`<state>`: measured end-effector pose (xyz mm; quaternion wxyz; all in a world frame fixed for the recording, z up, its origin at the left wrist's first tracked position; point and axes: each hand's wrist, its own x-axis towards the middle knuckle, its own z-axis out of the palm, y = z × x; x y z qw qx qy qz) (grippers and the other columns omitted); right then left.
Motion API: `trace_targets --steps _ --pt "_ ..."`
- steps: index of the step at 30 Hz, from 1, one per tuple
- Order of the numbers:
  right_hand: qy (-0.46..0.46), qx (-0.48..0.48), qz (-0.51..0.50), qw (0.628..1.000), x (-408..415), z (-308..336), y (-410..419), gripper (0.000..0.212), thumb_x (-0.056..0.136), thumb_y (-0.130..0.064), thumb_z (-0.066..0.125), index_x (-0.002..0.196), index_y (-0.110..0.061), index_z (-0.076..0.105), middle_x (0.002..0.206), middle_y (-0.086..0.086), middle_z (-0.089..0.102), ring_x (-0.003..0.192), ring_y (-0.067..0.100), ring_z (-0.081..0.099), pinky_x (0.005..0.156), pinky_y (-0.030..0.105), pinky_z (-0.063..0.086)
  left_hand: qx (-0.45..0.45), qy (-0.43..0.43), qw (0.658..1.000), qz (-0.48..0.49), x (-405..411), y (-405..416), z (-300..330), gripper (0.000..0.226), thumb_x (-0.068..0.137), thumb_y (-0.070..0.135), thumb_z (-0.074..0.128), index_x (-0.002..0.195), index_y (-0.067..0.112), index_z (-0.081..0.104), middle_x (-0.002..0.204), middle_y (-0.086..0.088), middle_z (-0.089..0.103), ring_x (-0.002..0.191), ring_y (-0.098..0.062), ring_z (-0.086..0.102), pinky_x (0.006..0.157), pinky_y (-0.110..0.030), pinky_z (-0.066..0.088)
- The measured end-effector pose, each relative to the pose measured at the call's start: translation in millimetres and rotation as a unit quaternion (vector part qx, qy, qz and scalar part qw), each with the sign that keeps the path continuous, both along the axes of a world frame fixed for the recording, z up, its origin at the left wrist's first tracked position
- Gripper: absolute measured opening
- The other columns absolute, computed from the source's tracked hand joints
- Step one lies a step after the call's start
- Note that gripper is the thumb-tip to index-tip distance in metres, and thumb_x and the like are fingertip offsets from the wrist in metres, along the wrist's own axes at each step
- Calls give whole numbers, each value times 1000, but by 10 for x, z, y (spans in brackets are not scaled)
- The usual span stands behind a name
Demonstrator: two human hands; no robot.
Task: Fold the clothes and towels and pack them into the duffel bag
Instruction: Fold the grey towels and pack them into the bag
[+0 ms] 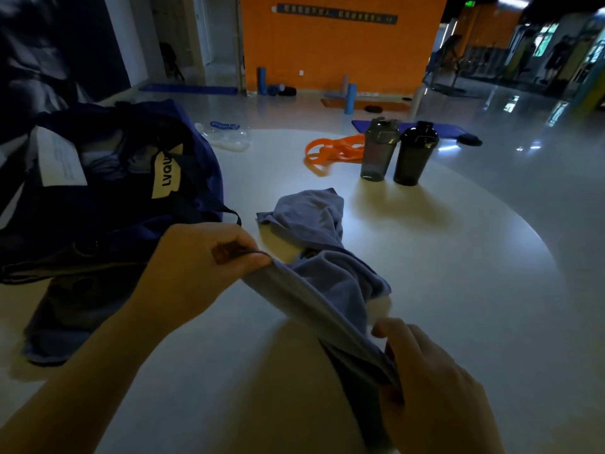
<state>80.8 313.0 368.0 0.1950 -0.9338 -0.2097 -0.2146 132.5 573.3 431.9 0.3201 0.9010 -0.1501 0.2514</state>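
Observation:
A blue-grey towel lies crumpled on the round white table, with one edge pulled taut between my hands. My left hand pinches one corner of that edge above the table. Nearer to me, my right hand grips the other end. The navy duffel bag stands open at the left, with folded cloth and a white label inside. A dark garment lies flat in front of the bag.
Two dark shaker bottles stand at the far side of the table beside orange resistance bands. A clear plastic pouch lies behind the bag. Foam rollers and mats are on the floor beyond.

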Motion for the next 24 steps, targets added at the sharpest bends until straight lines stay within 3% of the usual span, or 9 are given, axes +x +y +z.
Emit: trace_targets --steps 2,4,7,10,13,15,19,21,24 --pt "23 9 -17 1000 -44 17 -65 71 43 -9 91 96 -26 47 64 -9 53 42 7 48 31 20 44 26 5 1000 -15 -28 59 -108 27 74 42 71 75 16 70 58 12 61 74 -5 61 61 -3 44" --pt "13 12 -8 1000 -83 22 -119 70 45 -7 92 97 -24 49 65 -11 55 44 5 50 38 10 42 14 13 1000 -21 -52 103 -226 28 78 42 72 74 15 68 59 8 61 68 -8 61 58 -8 46" --pt "19 126 -3 992 -64 100 -175 57 60 -3 83 96 -32 51 70 -15 59 61 4 62 46 5 45 -41 26 999 -2 -26 131 -267 13 82 29 72 74 19 67 73 8 64 62 -12 61 57 -17 49" --pt "102 172 -16 980 26 193 -222 50 72 -3 74 88 -41 46 80 -16 57 77 4 64 53 14 51 -64 -21 998 -7 84 89 -169 29 90 37 61 76 12 67 83 7 61 68 -11 59 62 -4 45" --pt "80 54 -46 994 135 310 -239 51 64 -2 79 89 -34 49 75 -16 52 57 5 58 44 11 39 -161 -20 986 48 168 0 98 9 87 31 63 79 26 62 69 6 64 65 -7 59 61 -15 49" --pt "46 38 -60 996 183 455 -312 47 58 3 80 84 -26 54 62 -19 47 45 -3 48 42 5 29 -181 -25 981 63 237 -19 319 6 88 19 62 89 14 63 74 -4 64 62 -10 61 64 -22 55" --pt "0 116 -99 988 377 898 -553 37 76 3 71 94 -26 56 70 -20 53 62 -5 53 56 9 37 -244 -47 969 9 459 87 688 7 86 18 64 83 24 63 81 0 63 79 -12 66 66 -29 60" --pt "-45 127 -94 986 545 1143 -621 26 81 2 66 93 -20 60 70 -14 55 61 -2 54 55 12 36 -242 -59 968 -2 548 174 859 20 87 14 65 80 32 66 82 7 67 88 -22 65 79 -38 58" --pt "-27 199 -84 976 875 1542 -656 12 89 -6 61 91 -18 60 72 -5 60 49 5 58 46 11 43 -227 -80 971 -9 617 224 1187 27 86 8 66 86 34 61 82 11 67 82 -11 64 82 -30 53"
